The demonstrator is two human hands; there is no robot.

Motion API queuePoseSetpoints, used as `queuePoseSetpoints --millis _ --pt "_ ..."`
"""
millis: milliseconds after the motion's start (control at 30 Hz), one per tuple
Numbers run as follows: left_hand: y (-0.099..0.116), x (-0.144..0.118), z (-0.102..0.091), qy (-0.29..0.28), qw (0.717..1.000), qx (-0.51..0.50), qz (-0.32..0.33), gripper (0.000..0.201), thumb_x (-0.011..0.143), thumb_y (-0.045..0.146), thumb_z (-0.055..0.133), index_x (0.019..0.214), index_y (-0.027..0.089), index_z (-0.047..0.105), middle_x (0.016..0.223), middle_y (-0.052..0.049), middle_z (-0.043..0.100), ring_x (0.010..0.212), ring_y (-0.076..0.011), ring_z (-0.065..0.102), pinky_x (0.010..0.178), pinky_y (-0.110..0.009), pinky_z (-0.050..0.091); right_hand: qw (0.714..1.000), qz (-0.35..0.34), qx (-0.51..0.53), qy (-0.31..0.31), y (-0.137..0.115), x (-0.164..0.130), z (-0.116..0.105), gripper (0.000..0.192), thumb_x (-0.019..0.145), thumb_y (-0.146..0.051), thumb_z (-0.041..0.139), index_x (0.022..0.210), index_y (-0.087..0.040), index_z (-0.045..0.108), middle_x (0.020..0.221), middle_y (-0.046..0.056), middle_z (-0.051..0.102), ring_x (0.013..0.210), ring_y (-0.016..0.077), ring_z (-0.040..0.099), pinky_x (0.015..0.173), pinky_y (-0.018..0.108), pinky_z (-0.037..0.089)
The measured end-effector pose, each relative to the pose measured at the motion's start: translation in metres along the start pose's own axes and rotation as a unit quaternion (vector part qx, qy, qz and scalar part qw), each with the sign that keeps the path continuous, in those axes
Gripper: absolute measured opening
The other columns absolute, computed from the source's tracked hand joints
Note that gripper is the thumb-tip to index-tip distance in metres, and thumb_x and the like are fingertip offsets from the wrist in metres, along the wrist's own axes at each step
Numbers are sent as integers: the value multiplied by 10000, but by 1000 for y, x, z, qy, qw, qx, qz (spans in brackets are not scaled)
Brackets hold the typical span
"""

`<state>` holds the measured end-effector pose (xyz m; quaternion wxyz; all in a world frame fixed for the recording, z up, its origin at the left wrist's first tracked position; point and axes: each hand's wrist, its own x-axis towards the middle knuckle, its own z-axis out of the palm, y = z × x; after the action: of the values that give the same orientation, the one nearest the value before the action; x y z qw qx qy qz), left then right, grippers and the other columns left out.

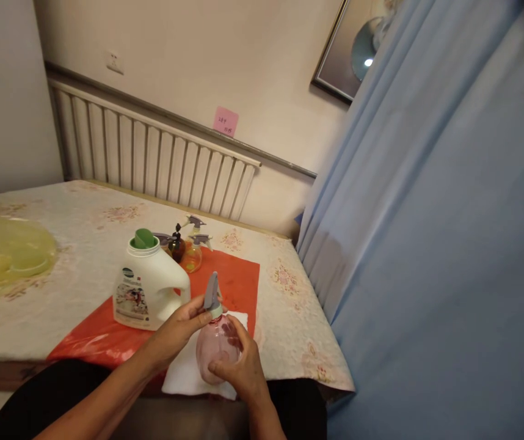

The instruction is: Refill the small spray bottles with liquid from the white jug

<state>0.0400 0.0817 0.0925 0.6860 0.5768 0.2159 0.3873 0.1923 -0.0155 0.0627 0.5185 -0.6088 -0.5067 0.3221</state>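
One round, translucent pink plastic spray bottle (214,345), roughly upright, held over a white cloth (182,370) at the near side. Person's left hand (183,322): grip grasping the pale-green collar (217,311) under the grey trigger head (211,292). Right hand (246,365): grip curled around its body. White plastic jug (152,278), green insert (143,239) in mouth, stands left on red sheet (239,278).

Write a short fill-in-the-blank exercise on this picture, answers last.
1. The right hand holds the pink bottle; the ____ hand grips its spray head.
2. The sheet under the white jug is coloured ____.
3. The cap in the jug's mouth is coloured ____.
4. The curtain hangs on the picture's ____ side.
Missing words: left; red; green; right.
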Motion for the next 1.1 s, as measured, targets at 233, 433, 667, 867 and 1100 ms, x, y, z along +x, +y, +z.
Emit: queuePoseSetpoints --millis 233,433,667,867,1100 --pt "6 -3 -5 -37 999 16 -9 350 783 380 735 1086 212 685 1036 -58 734 1042 -265 618 963 -374 432 998 -6 57 -29 10 -1 0 878 477 -101 758 1325 -224 570 1184 53 675 1071 278 609 951 404 458" --pt "10 -3 -9 -79 996 35 -14 322 843 379 677 1126 225 679 1064 -53 727 1032 -249 617 942 -355 443 980 43 187 -50 21 -3 2 915 415 -243 864 1292 -218 604 1166 66 681 1041 296 617 908 422 466" --pt "7 0 2 -13 999 43 -6 306 788 396 722 1021 199 703 937 -39 724 881 -228 618 802 -304 449 976 57 205 -47 23 -6 4 892 411 -232 885 1264 -237 624 1125 59 680 1023 287 616 901 422 475" --pt "4 4 4 -7 1000 5 -16 339 758 382 744 1045 203 715 816 -2 709 816 -203 596 761 -275 419 971 58 225 -60 20 -7 2 874 438 -228 877 1273 -242 617 1146 51 670 1041 284 615 891 407 489" --pt "4 5 3 -3 999 -29 -16 417 710 353 789 1075 174 696 831 -22 732 777 -194 616 742 -283 435 969 64 233 -50 23 -8 2 850 436 -198 867 1253 -238 636 1111 43 689 1011 271 623 864 388 491"
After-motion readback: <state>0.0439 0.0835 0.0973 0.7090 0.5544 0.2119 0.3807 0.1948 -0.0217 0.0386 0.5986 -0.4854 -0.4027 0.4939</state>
